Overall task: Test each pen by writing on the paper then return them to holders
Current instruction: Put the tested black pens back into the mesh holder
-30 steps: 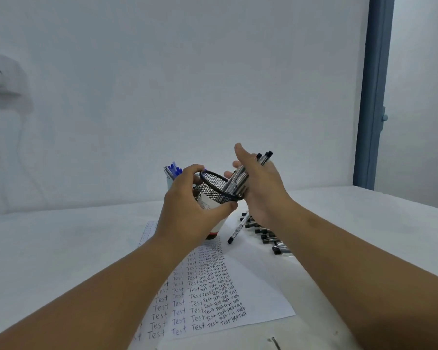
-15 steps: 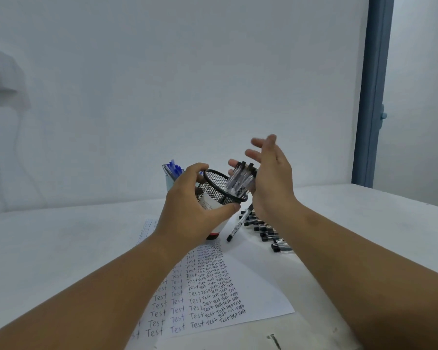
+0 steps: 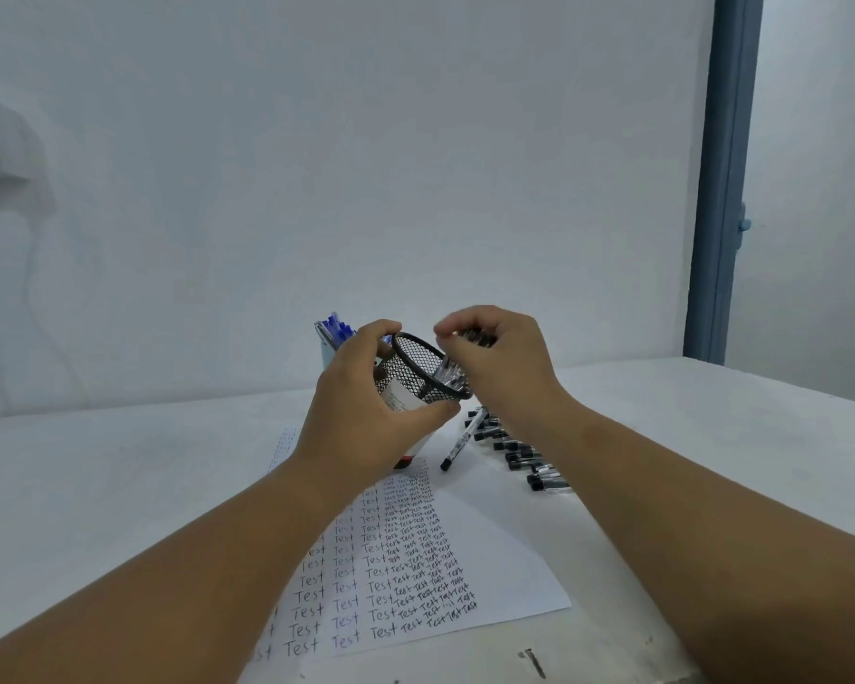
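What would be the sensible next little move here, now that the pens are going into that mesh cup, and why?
Probably let go of the pens: the right hand is closed over a bunch of pens whose lower ends already sit inside the tilted black mesh holder, which the left hand holds off the table. Then set it upright, since more black pens lie beside the paper.

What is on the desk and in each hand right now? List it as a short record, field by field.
left hand: grips black mesh holder, tilted toward the right
right hand: closed on black pens standing in that holder
paper: flat on table, covered in rows of "Test"
loose pen: lies beside the paper
row of black pens: lying on table, right of loose pen
blue pens: upright in a second holder behind the left hand
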Demonstrator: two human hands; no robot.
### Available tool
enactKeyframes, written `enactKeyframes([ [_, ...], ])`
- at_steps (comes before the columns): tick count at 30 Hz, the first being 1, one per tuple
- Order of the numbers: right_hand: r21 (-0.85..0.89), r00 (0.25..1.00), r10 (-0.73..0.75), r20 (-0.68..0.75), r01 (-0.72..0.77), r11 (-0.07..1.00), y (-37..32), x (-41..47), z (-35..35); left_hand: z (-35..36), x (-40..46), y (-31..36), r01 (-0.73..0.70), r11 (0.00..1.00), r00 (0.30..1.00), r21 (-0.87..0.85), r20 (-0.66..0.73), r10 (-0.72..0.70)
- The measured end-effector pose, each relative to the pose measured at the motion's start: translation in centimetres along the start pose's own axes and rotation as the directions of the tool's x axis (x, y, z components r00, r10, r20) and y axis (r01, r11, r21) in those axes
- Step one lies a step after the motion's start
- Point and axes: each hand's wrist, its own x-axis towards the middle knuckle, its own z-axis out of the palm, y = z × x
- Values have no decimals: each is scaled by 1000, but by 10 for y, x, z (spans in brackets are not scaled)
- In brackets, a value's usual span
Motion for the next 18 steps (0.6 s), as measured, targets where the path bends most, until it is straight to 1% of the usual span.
enactKeyframes([
  [1, -1, 999, -23, -28, 23, 1000, 0, 0, 0, 0, 0, 0, 0, 1000, 1000, 5, 3, 0],
  [3, 103, 999, -1, -47, 6, 995, -4, 3, -2, 0, 0, 0, 9, 1000, 1000, 1, -4, -9],
  [5, 199, 996, 92, -17, -86, 976, -8, 10, -7, 0, 1, 1, 27, 1000, 999, -11, -20, -27],
  [6, 214, 989, 145, -13, -139, 967, -7, 13, -11, -1, 1, 2, 38, 999, 999, -16, -30, -38],
  [7, 166, 985, 174, -17, -168, 972, -5, 16, -17, -2, 1, 1, 49, 999, 998, -16, -44, -50],
  [8, 41, 986, 168, -1, -168, 985, 1, 18, -24, -4, 2, 0, 60, 998, 996, -15, -61, -61],
  [9, -165, 986, 150, 70, -137, 977, 7, 18, -32, -5, 2, -1, 72, 997, 994, -15, -79, -73],
  [10, -389, 967, 160, 200, -71, 919, 12, 16, -38, -7, 3, -2, 86, 996, 991, -19, -99, -88],
  [11, -541, 917, 202, 343, 17, 841, 18, 14, -41, -9, 3, -3, 103, 994, 987, -29, -117, -106],
  [12, -607, 852, 255, 457, 88, 790, 23, 12, -42, -11, 4, -5, 120, 992, 984, -42, -131, -125],
  [13, -622, 792, 306, 528, 115, 775, 25, 10, -41, -13, 4, -6, 134, 990, 980, -51, -140, -140],
  [14, -612, 749, 338, 571, 114, 782, 24, 8, -39, -14, 5, -7, 142, 988, 978, -56, -146, -149],
  [16, -605, 716, 354, 602, 120, 787, 22, 7, -32, -15, 5, -8, 152, 987, 976, -61, -148, -159],
  [18, -617, 712, 333, 618, 178, 766, 22, 7, -30, -16, 6, -9, 154, 986, 976, -65, -146, -162],
])
